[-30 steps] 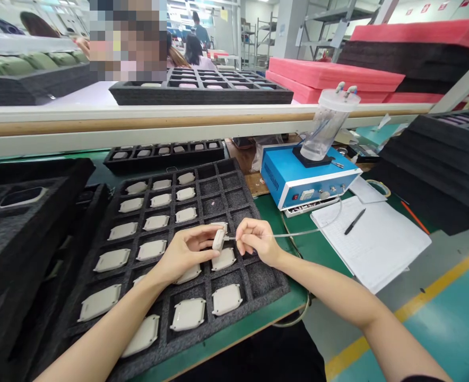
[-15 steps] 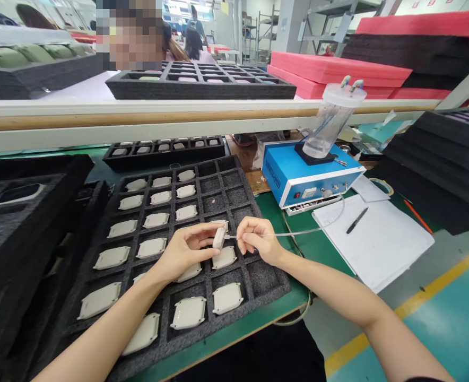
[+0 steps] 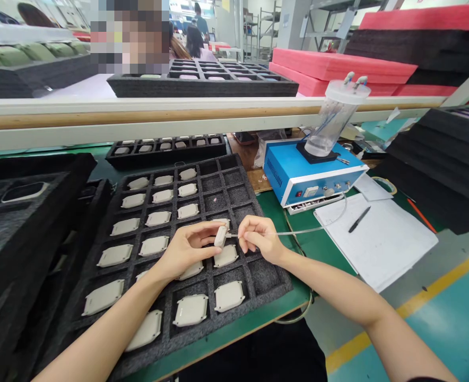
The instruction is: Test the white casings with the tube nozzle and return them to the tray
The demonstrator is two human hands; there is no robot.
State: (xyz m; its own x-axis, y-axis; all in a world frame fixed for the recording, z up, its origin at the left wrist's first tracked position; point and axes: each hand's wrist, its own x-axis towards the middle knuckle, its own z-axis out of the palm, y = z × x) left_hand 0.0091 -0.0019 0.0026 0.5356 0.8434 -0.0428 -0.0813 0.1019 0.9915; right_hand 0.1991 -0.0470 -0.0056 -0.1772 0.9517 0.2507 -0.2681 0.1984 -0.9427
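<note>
Above the black foam tray [image 3: 264,276], my left hand [image 3: 189,246] pinches a beige watch case [image 3: 220,236] on edge between thumb and fingers. My right hand [image 3: 261,240] is closed on a thin clear tube [image 3: 298,232], whose pale tip meets the side of the watch case. From there the tube runs right and curves up to the front of a blue machine [image 3: 304,178]. Several similar beige watch cases [image 3: 229,295] lie in the tray's compartments, some hidden by my left arm.
A clear cylinder [image 3: 330,124] stands on the machine. Right of it lie papers [image 3: 393,249] with a black pen [image 3: 359,219]. Stacked foam trays [image 3: 15,228] flank the left, and a white rail [image 3: 139,124] crosses behind. A person sits beyond it.
The hands, watch case and tube keep nearly the same positions relative to the tray. The whole view has shifted slightly.
</note>
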